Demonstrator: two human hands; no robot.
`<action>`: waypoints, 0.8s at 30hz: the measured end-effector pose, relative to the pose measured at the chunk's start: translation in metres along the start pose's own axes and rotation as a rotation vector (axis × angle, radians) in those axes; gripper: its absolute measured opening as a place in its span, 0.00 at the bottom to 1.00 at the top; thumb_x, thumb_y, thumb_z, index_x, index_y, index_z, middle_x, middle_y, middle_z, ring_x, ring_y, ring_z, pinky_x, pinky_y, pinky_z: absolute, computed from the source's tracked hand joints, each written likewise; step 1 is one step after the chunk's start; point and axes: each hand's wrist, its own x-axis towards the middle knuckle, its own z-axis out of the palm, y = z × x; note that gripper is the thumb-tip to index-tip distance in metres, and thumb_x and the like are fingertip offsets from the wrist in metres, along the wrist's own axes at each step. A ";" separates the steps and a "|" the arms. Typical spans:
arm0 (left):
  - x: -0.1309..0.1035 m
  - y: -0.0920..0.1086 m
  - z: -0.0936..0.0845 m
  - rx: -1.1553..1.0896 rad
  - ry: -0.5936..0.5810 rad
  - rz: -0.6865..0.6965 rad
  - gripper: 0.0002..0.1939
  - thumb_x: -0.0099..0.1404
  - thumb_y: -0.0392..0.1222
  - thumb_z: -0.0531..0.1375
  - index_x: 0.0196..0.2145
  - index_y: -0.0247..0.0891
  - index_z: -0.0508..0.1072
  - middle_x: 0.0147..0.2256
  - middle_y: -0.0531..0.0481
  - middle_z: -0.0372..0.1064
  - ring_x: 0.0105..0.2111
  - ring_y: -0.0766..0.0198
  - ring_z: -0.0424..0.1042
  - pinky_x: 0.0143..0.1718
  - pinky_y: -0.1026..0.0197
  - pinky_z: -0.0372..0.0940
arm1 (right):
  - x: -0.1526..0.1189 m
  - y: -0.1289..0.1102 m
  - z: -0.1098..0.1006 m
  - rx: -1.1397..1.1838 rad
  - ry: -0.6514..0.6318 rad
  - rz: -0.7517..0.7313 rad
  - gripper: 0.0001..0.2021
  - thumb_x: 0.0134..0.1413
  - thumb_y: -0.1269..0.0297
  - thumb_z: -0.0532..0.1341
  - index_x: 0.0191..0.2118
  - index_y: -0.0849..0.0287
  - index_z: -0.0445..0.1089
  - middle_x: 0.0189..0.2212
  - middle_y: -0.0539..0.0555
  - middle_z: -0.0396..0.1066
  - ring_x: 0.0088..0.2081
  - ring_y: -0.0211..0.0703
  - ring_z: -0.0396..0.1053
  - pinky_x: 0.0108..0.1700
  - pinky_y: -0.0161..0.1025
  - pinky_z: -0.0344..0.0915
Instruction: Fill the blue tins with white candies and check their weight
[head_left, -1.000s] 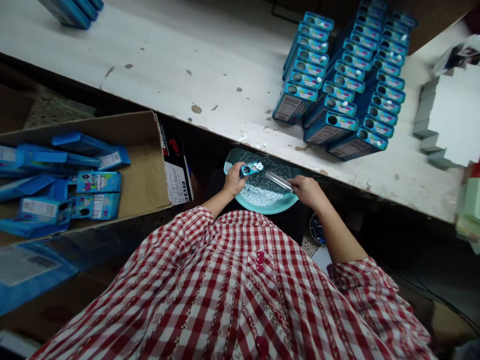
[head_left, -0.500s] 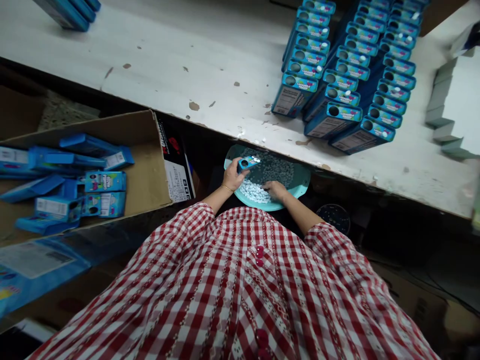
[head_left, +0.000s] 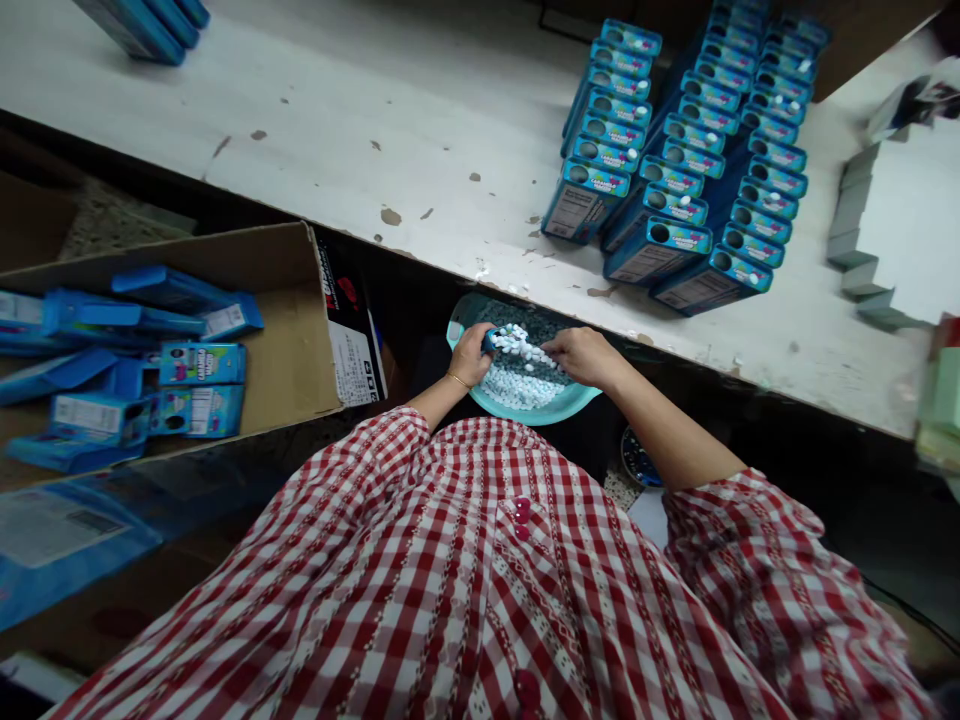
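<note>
My left hand (head_left: 470, 355) grips a small blue box (head_left: 490, 341) above a teal plastic basin (head_left: 559, 411). The basin holds many small white pellets (head_left: 517, 388). A mound of the same pellets (head_left: 515, 342) lies at the mouth of the box and reaches across toward my right hand (head_left: 582, 353). The fingers of my right hand are closed at the right end of that mound, over the basin; what they hold, perhaps beneath the pellets, I cannot make out.
Rows of upright blue boxes (head_left: 679, 235) stand on the chipped white table (head_left: 330, 150), beside stacked white pieces (head_left: 900, 220). More blue boxes lie in a cardboard carton (head_left: 281, 375) at my left. The table's front edge runs just beyond the basin.
My right hand has risen out of the pellets and moved to the right, its forearm swung outward. A mound of pellets now shows at the mouth of the box in my left hand.
</note>
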 end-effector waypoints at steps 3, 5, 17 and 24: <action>0.000 -0.001 0.001 0.008 -0.005 0.024 0.22 0.49 0.30 0.55 0.44 0.39 0.65 0.43 0.45 0.69 0.44 0.55 0.68 0.47 0.53 0.63 | 0.002 -0.022 -0.017 -0.176 -0.078 0.076 0.17 0.52 0.72 0.52 0.40 0.55 0.76 0.38 0.57 0.75 0.41 0.47 0.70 0.41 0.38 0.61; 0.000 -0.001 0.002 0.013 -0.002 0.022 0.22 0.49 0.30 0.56 0.44 0.39 0.65 0.42 0.45 0.69 0.43 0.55 0.68 0.47 0.53 0.63 | 0.002 -0.032 -0.024 -0.218 -0.088 0.113 0.17 0.52 0.72 0.51 0.41 0.58 0.75 0.39 0.60 0.74 0.41 0.49 0.70 0.40 0.40 0.62; 0.002 0.017 -0.007 0.050 -0.001 0.067 0.20 0.53 0.31 0.55 0.45 0.38 0.66 0.43 0.44 0.69 0.45 0.54 0.67 0.48 0.52 0.61 | -0.042 0.018 0.000 -0.089 0.032 0.098 0.19 0.53 0.70 0.51 0.45 0.50 0.74 0.40 0.54 0.74 0.42 0.46 0.70 0.38 0.36 0.60; 0.008 0.039 -0.052 0.240 -0.064 0.160 0.21 0.52 0.28 0.52 0.44 0.37 0.69 0.44 0.43 0.70 0.46 0.53 0.67 0.50 0.51 0.59 | -0.038 0.051 0.058 0.067 0.012 0.287 0.21 0.51 0.71 0.51 0.48 0.51 0.73 0.47 0.54 0.73 0.47 0.48 0.69 0.45 0.37 0.62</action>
